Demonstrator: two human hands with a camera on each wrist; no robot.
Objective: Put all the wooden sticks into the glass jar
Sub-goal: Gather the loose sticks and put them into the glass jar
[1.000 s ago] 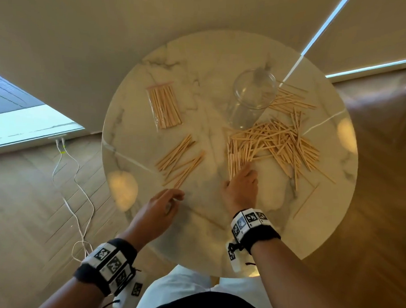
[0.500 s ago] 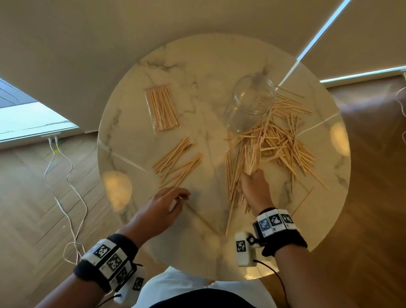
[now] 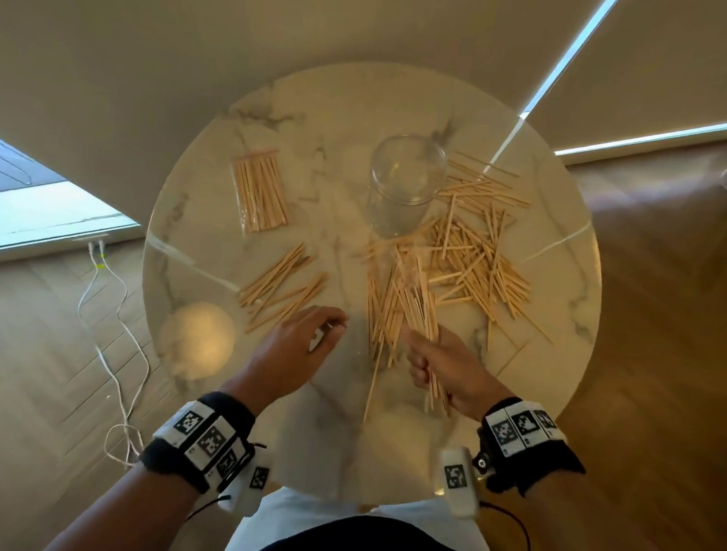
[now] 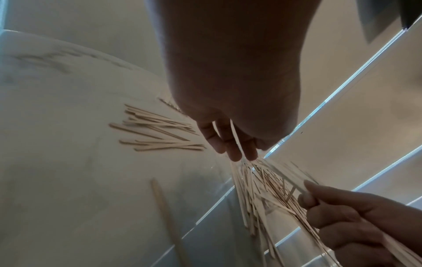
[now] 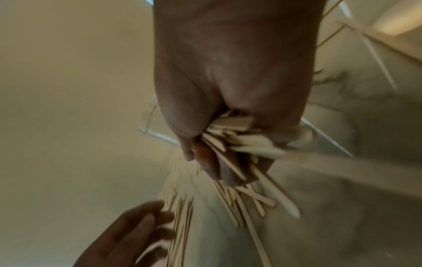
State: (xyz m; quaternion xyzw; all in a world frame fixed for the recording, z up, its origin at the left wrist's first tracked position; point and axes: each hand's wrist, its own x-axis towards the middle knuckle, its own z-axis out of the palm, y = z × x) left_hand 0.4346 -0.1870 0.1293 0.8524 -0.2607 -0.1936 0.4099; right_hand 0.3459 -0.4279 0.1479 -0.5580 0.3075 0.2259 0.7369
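Note:
The clear glass jar [image 3: 406, 182] stands upright at the back middle of the round marble table [image 3: 558, 307]. Loose wooden sticks [image 3: 474, 254] are scattered to its right and in front of it. My right hand [image 3: 433, 360] grips a fanned bundle of sticks [image 3: 414, 306] near the front of that pile, fingers curled round them [image 5: 246, 144]. A smaller pile of sticks [image 3: 283, 289] lies left of centre. My left hand [image 3: 314, 335] hovers just in front of it, fingers relaxed and holding nothing. One stick [image 3: 372, 382] lies alone between my hands.
A clear bag of sticks [image 3: 259, 195] lies at the back left of the table. The table's front edge is close to my wrists. White cables [image 3: 116, 349] trail over the wooden floor on the left.
My right hand has closed on sticks at the front of the pile, drawn them toward me and raised them as a bundle. My left hand has hardly moved.

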